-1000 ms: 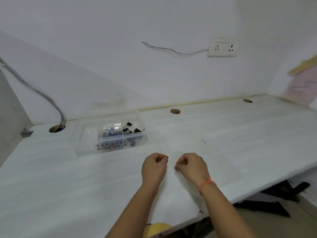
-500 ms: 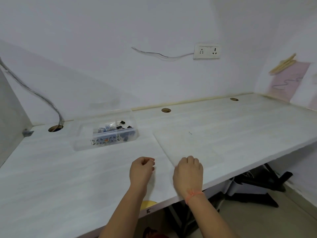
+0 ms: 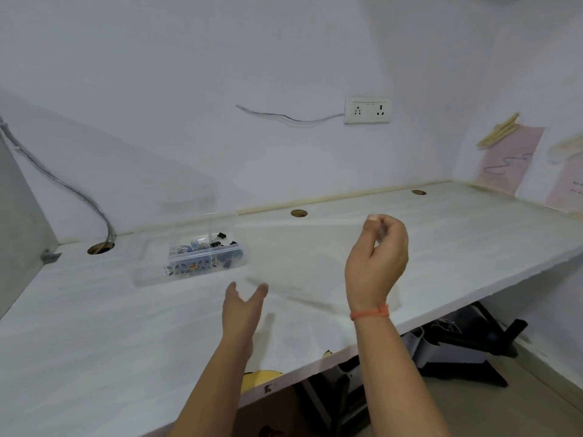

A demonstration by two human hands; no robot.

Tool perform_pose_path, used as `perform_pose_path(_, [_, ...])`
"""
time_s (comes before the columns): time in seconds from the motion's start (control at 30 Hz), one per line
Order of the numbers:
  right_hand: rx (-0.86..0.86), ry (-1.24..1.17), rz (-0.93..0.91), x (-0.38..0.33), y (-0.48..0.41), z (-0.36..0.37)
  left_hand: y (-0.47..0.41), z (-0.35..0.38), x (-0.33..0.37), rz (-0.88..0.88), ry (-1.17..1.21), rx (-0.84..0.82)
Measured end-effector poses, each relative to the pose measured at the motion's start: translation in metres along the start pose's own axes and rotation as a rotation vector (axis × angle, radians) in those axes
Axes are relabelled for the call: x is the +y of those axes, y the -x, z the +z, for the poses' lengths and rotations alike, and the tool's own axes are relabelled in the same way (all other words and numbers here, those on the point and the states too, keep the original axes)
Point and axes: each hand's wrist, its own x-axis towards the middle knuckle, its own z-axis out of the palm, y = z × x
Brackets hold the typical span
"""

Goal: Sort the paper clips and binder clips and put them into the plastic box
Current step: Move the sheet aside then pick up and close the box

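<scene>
A clear plastic box [image 3: 148,272] stands on the white table [image 3: 94,326], left of centre. Blue paper clips [image 3: 191,246] and black binder clips [image 3: 220,236] lie in its inner compartments. My right hand [image 3: 377,263] is raised above the table, its fingertips pinched on the upper edge of a thin transparent sheet [image 3: 309,257]. The sheet hangs tilted, its lower edge near the tabletop. My left hand [image 3: 243,307] is open, thumb and fingers spread, just below the sheet's lower left corner. I cannot tell whether it touches the sheet.
Round cable holes [image 3: 101,248] [image 3: 298,213] pierce the table along the back wall, one with a grey cable. A wall socket [image 3: 367,110] sits above. The table's front edge runs close behind my arms, with dark chair legs [image 3: 457,342] underneath at the right.
My right hand has risen from the table, lifting the transparent sheet by its edge. My left hand has opened from a fist and moved forward.
</scene>
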Motion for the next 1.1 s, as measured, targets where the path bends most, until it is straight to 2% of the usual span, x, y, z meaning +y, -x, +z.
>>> perform_pose_path(0.2, [-0.158,-0.248,0.521,0.001,-0.01,0.009,-0.012,-0.055,-0.023,0.036,0.14,0.116])
perform_pose_path(0.3, [-0.396,-0.302,0.662,0.016,-0.005,0.016,-0.014,-0.077,-0.027,0.071,0.16,0.249])
perform_pose_path(0.37, [-0.664,-0.179,0.684,0.038,0.008,0.017,-0.014,-0.09,-0.028,0.06,0.181,0.32])
perform_pose_path(0.43, [-0.97,0.129,0.593,0.061,0.034,0.014,-0.018,-0.104,-0.027,0.038,0.221,0.364])
perform_pose_path(0.47, [-1.054,0.229,0.571,0.069,0.047,0.012,-0.021,-0.11,-0.026,0.039,0.251,0.367])
perform_pose_path(0.5, [-1.065,0.269,0.578,0.072,0.058,0.01,-0.024,-0.114,-0.024,0.05,0.272,0.36])
perform_pose_path(0.6, [-0.923,0.277,0.588,0.071,0.074,0.021,-0.031,-0.128,-0.014,0.091,0.252,0.334])
perform_pose_path(0.67, [-0.896,0.296,0.563,0.071,0.075,0.035,-0.038,-0.136,-0.013,0.092,0.236,0.345])
perform_pose_path(0.83, [-0.911,0.279,0.431,0.074,0.081,0.092,-0.063,-0.15,-0.003,0.16,0.22,0.457])
perform_pose_path(0.93, [-0.853,0.223,0.413,0.073,0.084,0.128,-0.086,-0.155,0.004,0.221,0.166,0.507])
perform_pose_path(1.1, [-0.777,0.23,0.378,0.079,0.089,0.204,-0.145,-0.169,0.02,0.202,0.074,0.579])
